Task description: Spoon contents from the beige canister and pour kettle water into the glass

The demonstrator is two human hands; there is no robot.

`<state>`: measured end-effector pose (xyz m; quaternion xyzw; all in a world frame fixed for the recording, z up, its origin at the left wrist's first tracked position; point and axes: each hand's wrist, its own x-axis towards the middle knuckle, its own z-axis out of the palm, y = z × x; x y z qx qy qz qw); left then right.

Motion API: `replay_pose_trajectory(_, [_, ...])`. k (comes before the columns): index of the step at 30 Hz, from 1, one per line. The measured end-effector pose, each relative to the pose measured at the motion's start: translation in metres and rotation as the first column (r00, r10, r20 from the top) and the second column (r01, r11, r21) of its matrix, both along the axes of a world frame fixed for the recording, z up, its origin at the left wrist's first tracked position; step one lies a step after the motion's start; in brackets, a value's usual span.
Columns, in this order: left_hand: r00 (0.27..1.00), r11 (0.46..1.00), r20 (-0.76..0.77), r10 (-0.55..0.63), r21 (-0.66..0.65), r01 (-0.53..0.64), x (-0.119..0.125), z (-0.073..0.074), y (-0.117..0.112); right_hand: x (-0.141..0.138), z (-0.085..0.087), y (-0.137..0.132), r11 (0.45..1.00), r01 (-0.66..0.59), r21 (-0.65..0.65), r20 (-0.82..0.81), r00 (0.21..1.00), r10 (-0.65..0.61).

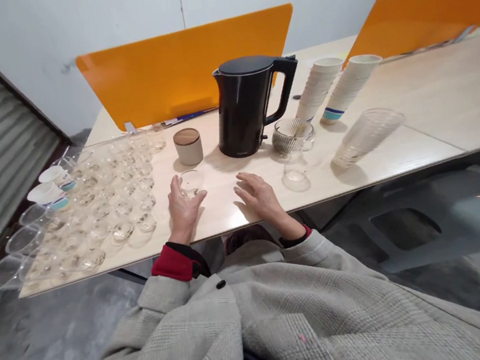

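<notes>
1. Clear plastic cup (pixel 190 178), one: on the pale table (pixel 221 206), at the left hand, just in front of the lidded canister (pixel 189 150). Mouth facing up, long axis roughly vertical; a few dark bits near its base.
2. Left hand (pixel 184 211): curved about the cup's left and near sides, thumb reaching across the front. Whether the fingers press on the wall or merely surround it, cannot tell.
3. Right hand (pixel 261 198): nothing grasped; fingers loosely spread and slightly bent, pointing left and away from the body, near the table's front edge.
4. Black kettle (pixel 243 108): upright beyond the hands, spout to the left, handle to the right.
5. Ribbed glass mug (pixel 291 135): right of the kettle, mouth up.
6. Stacked clear cups (pixel 363 139): farther right, mouths up, long axis slanting up and rightward in view.
7. Grouped clear cups (pixel 104 199): many, close-set, left of the left hand.
</notes>
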<state>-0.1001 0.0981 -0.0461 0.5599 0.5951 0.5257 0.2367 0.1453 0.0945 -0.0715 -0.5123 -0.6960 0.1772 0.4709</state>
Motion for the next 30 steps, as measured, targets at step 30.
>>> replay_pose_trajectory(30, [0.998,0.984,-0.064,-0.022,0.176,0.033,0.019,-0.015,-0.042,0.122,0.100,0.064,0.919,0.284,0.272,-0.036,0.958,-0.285])
